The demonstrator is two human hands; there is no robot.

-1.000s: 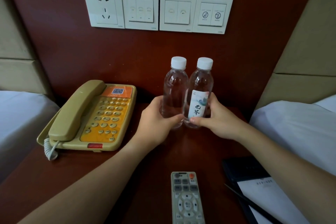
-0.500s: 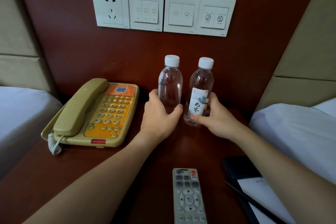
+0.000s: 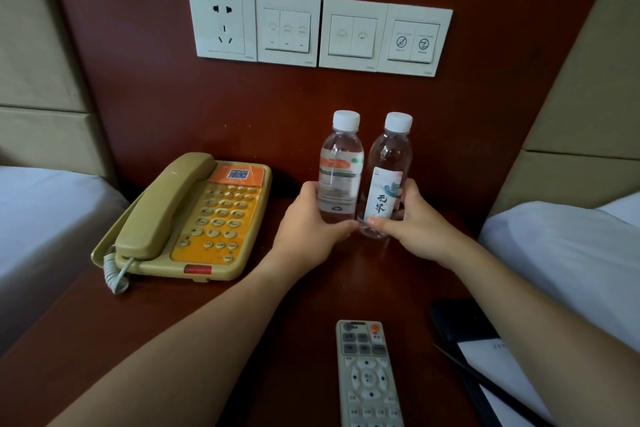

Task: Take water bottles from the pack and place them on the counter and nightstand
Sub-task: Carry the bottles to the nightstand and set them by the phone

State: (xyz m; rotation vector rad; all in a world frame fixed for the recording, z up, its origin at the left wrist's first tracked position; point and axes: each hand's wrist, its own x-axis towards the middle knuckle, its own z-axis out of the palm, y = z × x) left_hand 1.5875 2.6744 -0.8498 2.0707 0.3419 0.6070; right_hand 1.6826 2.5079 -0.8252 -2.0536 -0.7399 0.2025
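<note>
A: Both clear plastic water bottles with white caps now stand side by side at the back of the dark red-brown wooden nightstand [image 3: 301, 340], close enough to touch or nearly so. Half a second ago there was a clear gap between them; the person has drawn them back together.

B: And the hands?

A: The left hand [image 3: 308, 232] is wrapped round the lower body of the left bottle [image 3: 341, 166], thumb in front. The right hand [image 3: 412, 222] grips the right bottle [image 3: 389, 177] low down, thumb across the foot of its white label with black brush characters. Neither has let go.

B: What else differs?

A: The left bottle has been turned: its printed back panel now faces the camera, where earlier mostly bare plastic showed. The right bottle's label faces forward as before.

B: So for the task?

A: The nightstand placement looks all but finished; this seems to be tidying, squaring the pair up. Release is what remains. The beige corded telephone [image 3: 187, 218] sits well to their left, and the pale grey remote control [image 3: 367, 374] lies nearer the person, clear of both.
</note>
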